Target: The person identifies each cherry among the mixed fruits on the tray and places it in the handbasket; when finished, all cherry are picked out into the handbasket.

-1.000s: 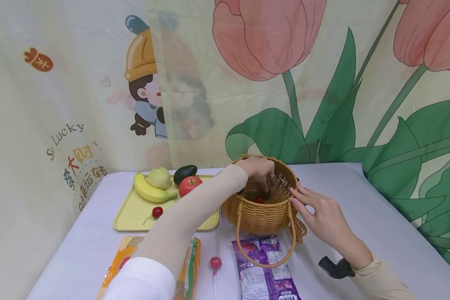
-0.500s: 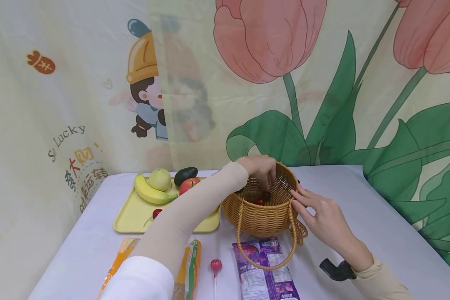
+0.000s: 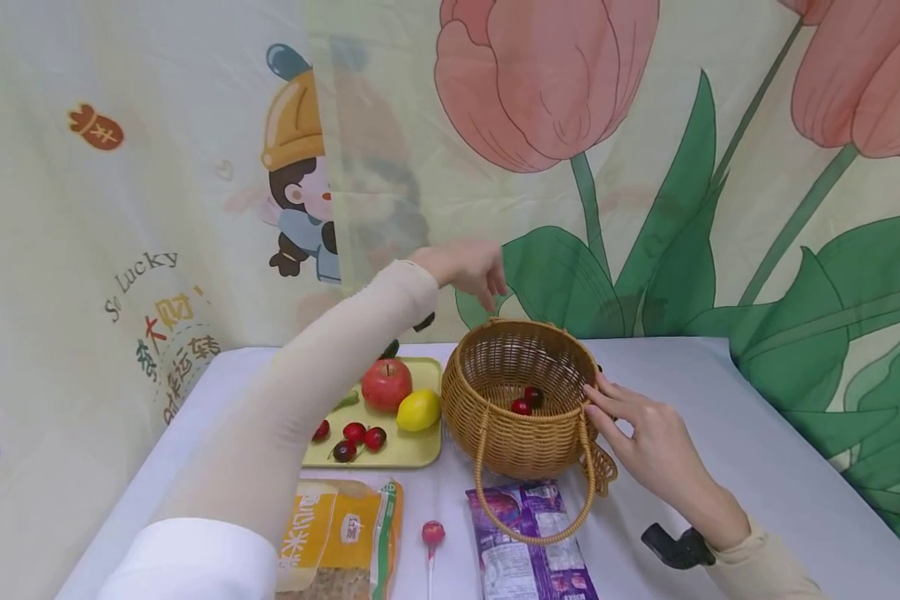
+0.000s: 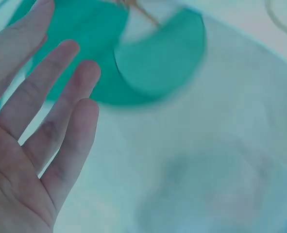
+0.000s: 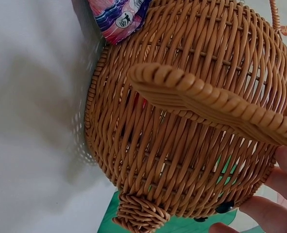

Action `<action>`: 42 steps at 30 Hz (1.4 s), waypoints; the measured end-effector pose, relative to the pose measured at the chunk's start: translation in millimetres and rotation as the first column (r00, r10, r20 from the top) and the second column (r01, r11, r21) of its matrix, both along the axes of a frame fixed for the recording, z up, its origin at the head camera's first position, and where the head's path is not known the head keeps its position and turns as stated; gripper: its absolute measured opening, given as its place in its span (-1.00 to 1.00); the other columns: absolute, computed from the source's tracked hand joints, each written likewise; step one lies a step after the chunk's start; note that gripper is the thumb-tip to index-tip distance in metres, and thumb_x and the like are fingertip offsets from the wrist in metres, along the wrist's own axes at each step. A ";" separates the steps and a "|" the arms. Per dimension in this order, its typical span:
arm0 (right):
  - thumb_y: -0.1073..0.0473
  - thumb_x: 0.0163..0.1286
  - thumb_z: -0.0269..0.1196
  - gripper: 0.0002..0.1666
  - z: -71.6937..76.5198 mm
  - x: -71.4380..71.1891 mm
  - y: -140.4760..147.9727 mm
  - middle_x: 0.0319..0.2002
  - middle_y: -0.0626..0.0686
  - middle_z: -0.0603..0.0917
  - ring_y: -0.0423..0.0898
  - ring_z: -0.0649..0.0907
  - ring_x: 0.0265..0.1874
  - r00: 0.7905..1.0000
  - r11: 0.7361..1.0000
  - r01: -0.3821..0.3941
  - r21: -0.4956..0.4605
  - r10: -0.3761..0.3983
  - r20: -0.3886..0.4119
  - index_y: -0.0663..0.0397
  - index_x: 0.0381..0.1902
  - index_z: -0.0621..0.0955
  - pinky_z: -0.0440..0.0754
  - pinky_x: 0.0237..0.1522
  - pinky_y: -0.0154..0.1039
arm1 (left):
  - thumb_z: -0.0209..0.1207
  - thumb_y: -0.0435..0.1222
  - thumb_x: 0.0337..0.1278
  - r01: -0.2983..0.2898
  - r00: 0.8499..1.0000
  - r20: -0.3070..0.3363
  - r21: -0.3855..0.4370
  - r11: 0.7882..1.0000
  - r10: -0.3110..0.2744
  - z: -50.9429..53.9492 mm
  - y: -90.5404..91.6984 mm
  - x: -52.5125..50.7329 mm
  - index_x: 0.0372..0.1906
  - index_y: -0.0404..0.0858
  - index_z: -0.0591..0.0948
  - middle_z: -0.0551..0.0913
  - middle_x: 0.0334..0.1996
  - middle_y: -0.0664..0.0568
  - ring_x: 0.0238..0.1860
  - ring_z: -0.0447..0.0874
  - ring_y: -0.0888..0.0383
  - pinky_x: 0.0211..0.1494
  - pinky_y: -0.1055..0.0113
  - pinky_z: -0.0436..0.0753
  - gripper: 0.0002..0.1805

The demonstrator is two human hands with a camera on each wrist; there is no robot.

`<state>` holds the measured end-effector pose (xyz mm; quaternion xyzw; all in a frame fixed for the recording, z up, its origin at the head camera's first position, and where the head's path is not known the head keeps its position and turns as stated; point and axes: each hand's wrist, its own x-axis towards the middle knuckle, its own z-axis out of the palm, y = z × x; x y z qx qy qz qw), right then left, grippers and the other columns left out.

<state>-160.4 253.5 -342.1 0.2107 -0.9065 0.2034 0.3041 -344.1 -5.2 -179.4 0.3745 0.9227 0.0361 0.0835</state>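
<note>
My left hand (image 3: 468, 267) is raised above the back left rim of the wicker basket (image 3: 521, 446), apart from it. Nothing is in its grasp; the fingers (image 4: 68, 126) look spread and loose in the left wrist view. Two dark red cherries (image 3: 527, 401) lie inside the basket. My right hand (image 3: 656, 437) rests its fingertips on the basket's right rim, and the right wrist view shows fingers (image 5: 272, 213) against the weave. On the yellow tray (image 3: 412, 454) sit several cherries (image 3: 355, 432), an apple (image 3: 386, 384) and a lemon (image 3: 418, 410). My left forearm covers the tray's left part.
In front of the tray lies an orange food packet (image 3: 345, 533), partly under my left sleeve. A lollipop (image 3: 432, 533) lies beside it. The basket's handle (image 3: 536, 539) hangs over a purple packet (image 3: 528, 558). A printed curtain (image 3: 390, 208) closes off the back.
My left hand has come up out of the basket and moved left, leaving two cherries in view inside. The right hand has stayed at the rim.
</note>
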 end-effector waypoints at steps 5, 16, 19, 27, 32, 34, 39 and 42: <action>0.24 0.37 0.37 -0.60 0.0 1.2 -1.5 0.18 0.30 0.67 0.34 0.71 0.09 1.000 1.000 0.008 0.003 -0.008 0.017 0.25 0.13 0.70 0.66 0.02 0.30 | 0.46 -0.19 0.15 -0.138 0.990 -0.027 -0.008 0.990 0.138 25.5 -59.3 4.3 0.07 -0.06 0.78 0.82 -0.01 0.03 0.05 0.76 0.10 0.19 0.14 0.67 -0.64; 0.24 0.36 0.39 -0.60 -2.3 2.6 -4.1 0.19 0.30 0.67 0.34 0.71 0.08 1.000 1.000 0.002 -0.005 -0.001 0.022 0.25 0.13 0.70 0.66 -0.01 0.28 | 0.46 -0.27 0.09 -0.267 0.961 -0.069 -0.011 0.964 0.266 18.9 -189.6 34.4 0.01 -0.21 0.80 0.84 -0.11 -0.10 0.01 0.78 -0.08 0.12 -0.03 0.68 -0.66; 0.23 0.37 0.38 -0.60 -3.8 3.1 -4.8 0.19 0.30 0.67 0.34 0.71 0.09 1.000 1.000 0.001 -0.008 -0.001 0.029 0.25 0.13 0.70 0.67 -0.01 0.27 | 0.45 -0.27 0.09 -0.274 0.961 -0.048 -0.030 0.961 0.273 7.7 -221.7 47.2 0.04 -0.24 0.78 0.83 -0.06 -0.13 0.04 0.78 -0.13 0.15 -0.10 0.67 -0.63; 0.24 0.36 0.38 -0.60 -2.2 1.4 -1.9 0.19 0.31 0.67 0.35 0.71 0.07 1.000 1.000 0.005 -0.005 -0.005 0.006 0.25 0.13 0.70 0.68 -0.03 0.26 | 0.48 -0.28 0.03 -0.322 0.947 0.034 0.062 0.945 0.321 -56.6 -294.4 89.0 -0.01 -0.29 0.78 0.81 -0.04 -0.20 -0.01 0.79 -0.18 0.07 -0.05 0.73 -0.62; 0.23 0.37 0.38 -0.59 -1.5 1.9 -1.5 0.20 0.30 0.67 0.35 0.71 0.08 1.000 1.000 0.003 -0.001 -0.003 0.021 0.23 0.15 0.70 0.67 -0.03 0.26 | 0.51 -0.24 0.00 -0.384 0.923 0.064 0.101 0.918 0.379 -96.7 -330.8 116.0 -0.03 -0.26 0.80 0.83 -0.11 -0.11 -0.07 0.78 -0.11 -0.09 0.07 0.76 -0.63; 0.23 0.38 0.37 -0.59 -0.8 2.4 -1.4 0.20 0.30 0.66 0.35 0.70 0.08 1.000 1.000 0.004 -0.003 -0.004 0.022 0.24 0.15 0.70 0.67 -0.02 0.27 | 0.51 -0.23 -0.01 -0.416 0.909 0.087 0.130 0.900 0.408 -109.8 -339.7 125.6 -0.03 -0.25 0.80 0.83 -0.11 -0.11 -0.07 0.78 -0.10 -0.12 0.10 0.77 -0.62; 0.23 0.38 0.37 -0.60 -0.1 3.3 -2.2 0.20 0.31 0.66 0.36 0.70 0.09 1.000 1.000 0.007 -0.007 -0.007 0.018 0.25 0.14 0.70 0.66 -0.01 0.30 | 0.51 -0.23 -0.01 -0.468 0.883 0.134 0.183 0.865 0.449 -135.8 -343.0 141.5 -0.01 -0.24 0.80 0.83 -0.08 -0.12 -0.12 0.81 -0.03 -0.13 0.13 0.78 -0.61; 0.23 0.38 0.37 -0.60 -0.6 3.1 -3.1 0.19 0.31 0.67 0.35 0.71 0.08 1.000 1.000 0.003 -0.006 -0.003 0.012 0.25 0.14 0.70 0.66 -0.02 0.31 | 0.52 -0.21 -0.02 -0.457 0.889 0.122 0.197 0.868 0.441 -145.5 -335.7 144.5 -0.01 -0.21 0.80 0.84 -0.10 -0.08 -0.23 0.77 0.12 -0.22 0.27 0.73 -0.60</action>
